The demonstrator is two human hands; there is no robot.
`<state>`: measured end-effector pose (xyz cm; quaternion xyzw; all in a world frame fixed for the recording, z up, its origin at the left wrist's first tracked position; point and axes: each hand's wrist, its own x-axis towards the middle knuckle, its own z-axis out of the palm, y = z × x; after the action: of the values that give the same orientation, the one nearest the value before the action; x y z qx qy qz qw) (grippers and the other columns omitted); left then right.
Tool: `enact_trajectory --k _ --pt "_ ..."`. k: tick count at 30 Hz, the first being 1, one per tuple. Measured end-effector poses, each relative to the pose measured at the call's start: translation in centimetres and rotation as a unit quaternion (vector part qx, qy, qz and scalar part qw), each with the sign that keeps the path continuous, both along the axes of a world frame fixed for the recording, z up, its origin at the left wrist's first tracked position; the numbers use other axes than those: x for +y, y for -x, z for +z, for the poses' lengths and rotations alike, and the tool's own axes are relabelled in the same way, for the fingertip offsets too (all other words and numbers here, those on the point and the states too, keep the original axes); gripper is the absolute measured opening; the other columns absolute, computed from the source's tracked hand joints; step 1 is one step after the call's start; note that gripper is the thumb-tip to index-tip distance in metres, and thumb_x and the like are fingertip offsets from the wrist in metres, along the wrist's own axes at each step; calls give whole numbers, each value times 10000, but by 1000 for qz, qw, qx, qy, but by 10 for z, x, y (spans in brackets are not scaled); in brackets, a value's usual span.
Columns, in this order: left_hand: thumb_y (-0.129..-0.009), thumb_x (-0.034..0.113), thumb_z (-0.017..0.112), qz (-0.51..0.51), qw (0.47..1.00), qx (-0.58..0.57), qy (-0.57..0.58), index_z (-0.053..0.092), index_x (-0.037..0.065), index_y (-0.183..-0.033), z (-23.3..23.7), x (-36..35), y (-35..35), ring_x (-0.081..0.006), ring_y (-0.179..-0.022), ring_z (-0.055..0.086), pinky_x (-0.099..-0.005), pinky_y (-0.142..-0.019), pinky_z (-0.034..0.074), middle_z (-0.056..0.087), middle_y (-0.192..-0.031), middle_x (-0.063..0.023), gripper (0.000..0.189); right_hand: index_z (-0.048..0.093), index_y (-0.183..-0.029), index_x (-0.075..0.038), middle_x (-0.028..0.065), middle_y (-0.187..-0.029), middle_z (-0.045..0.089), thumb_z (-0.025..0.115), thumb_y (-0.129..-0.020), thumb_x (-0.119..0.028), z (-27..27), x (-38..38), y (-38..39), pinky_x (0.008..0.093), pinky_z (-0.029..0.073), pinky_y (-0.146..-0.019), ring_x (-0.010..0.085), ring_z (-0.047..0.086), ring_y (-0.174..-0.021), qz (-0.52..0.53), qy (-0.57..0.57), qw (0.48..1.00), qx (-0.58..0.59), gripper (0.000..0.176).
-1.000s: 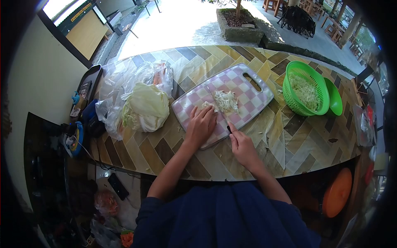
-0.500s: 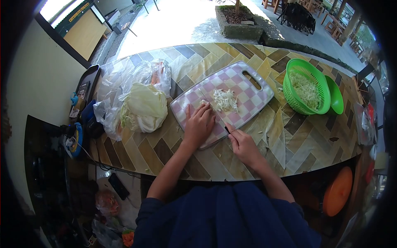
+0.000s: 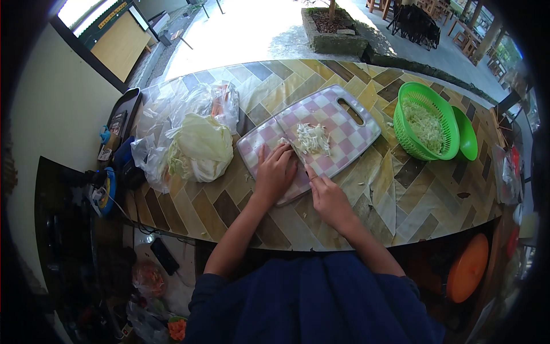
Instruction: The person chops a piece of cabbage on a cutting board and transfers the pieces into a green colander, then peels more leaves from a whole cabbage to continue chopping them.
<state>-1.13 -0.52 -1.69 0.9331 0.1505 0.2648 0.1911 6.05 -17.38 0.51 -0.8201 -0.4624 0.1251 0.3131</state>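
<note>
My right hand [image 3: 330, 202] grips the handle of a knife [image 3: 301, 155], its thin blade slanting across the pink-and-white checkered cutting board [image 3: 358, 135]. My left hand [image 3: 276, 173] presses down on a small piece of cabbage [image 3: 283, 141], fingers close beside the blade; most of that piece is hidden under them. On the far side of the blade lies a small pile of shredded cabbage [image 3: 313, 139]. Left of the board, a partly used cabbage head [image 3: 201, 146] rests on a clear plastic bag [image 3: 150, 150].
A green basket [image 3: 405, 133] of shredded cabbage stands at the right, a green bowl [image 3: 468, 135] next to it. Behind the cabbage head, a plastic bag holds something orange [image 3: 219, 104]. A phone [image 3: 164, 256] lies below the table's left edge. An orange stool [image 3: 468, 267] is under the right side.
My right hand has shifted slightly forward and left with the knife, towards my left hand. My left hand stays on the cabbage piece. The view has moved a little.
</note>
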Motion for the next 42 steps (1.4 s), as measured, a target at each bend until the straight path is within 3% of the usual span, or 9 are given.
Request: enact_trajectory --k 6,9,15,21,24,27,30,33,42 --pt "-837 205 656 19 999 7 -47 662 85 -978 14 5 -8 -220 -1038 594 -431 -989 356 639 -1079 -58 185 475 -1379 -76 250 -909 621 501 -949 -119 3 -22 -14 469 478 -750 432 606 -837 -5 -116 990 79 434" --pt "-833 195 662 24 994 44 -97 680 101 -942 14 12 -12 -193 -965 606 -403 -896 376 653 -1029 -6 145 484 -1367 -66 266 -924 627 511 -941 -96 3 -24 -13 456 473 -755 433 604 -843 -11 -143 984 106 428" --pt "-853 142 644 2 993 -28 -112 679 114 -924 22 18 -20 -175 -906 620 -391 -924 366 657 -958 11 83 492 -1359 -64 278 -919 620 515 -945 -90 15 -32 -10 402 484 -717 421 610 -779 -46 -117 978 167 416" --pt "-879 150 624 -107 990 -2 -90 645 116 -942 0 24 -2 -161 -1028 630 -497 -1107 286 665 -1070 -2 74 499 -1356 -74 280 -909 612 517 -943 -86 26 -35 -7 372 487 -709 403 608 -752 -54 -75 976 198 414" --pt "-878 147 624 -112 991 43 -51 640 121 -1001 4 25 7 -173 -1074 622 -537 -1135 246 661 -1132 -9 127 471 -1396 -102 122 -664 442 513 -950 -80 9 -33 -6 271 368 -522 113 354 -555 -21 -137 980 144 449" --pt "-879 167 625 -117 991 39 -44 634 124 -1072 2 27 7 -180 -1080 618 -543 -1136 236 660 -1137 -14 198 473 -1377 -80 253 -937 623 511 -944 -100 14 -33 -3 414 476 -728 401 600 -784 -11 -103 980 168 435" --pt "-885 175 620 -84 994 18 -66 651 118 -1078 2 20 6 -181 -1094 612 -549 -1137 222 662 -1141 -19 203 469 -1384 -93 237 -928 623 505 -949 -115 1 -30 -2 438 471 -735 404 598 -802 12 -138 982 128 437" --pt "-891 182 615 -86 993 17 -84 670 109 -1053 2 20 7 -177 -1110 606 -550 -1135 214 662 -1151 -23 187 474 -1386 -105 221 -890 611 503 -952 -122 6 -32 -1 445 467 -726 398 595 -794 10 -103 987 123 435" --pt "-888 165 620 -88 996 12 -32 683 100 -1025 2 20 7 -174 -1131 603 -552 -1130 218 684 -1112 -29 164 465 -1399 -118 204 -858 592 511 -947 -121 4 -32 -7 452 463 -706 389 585 -767 30 -78 993 82 454"
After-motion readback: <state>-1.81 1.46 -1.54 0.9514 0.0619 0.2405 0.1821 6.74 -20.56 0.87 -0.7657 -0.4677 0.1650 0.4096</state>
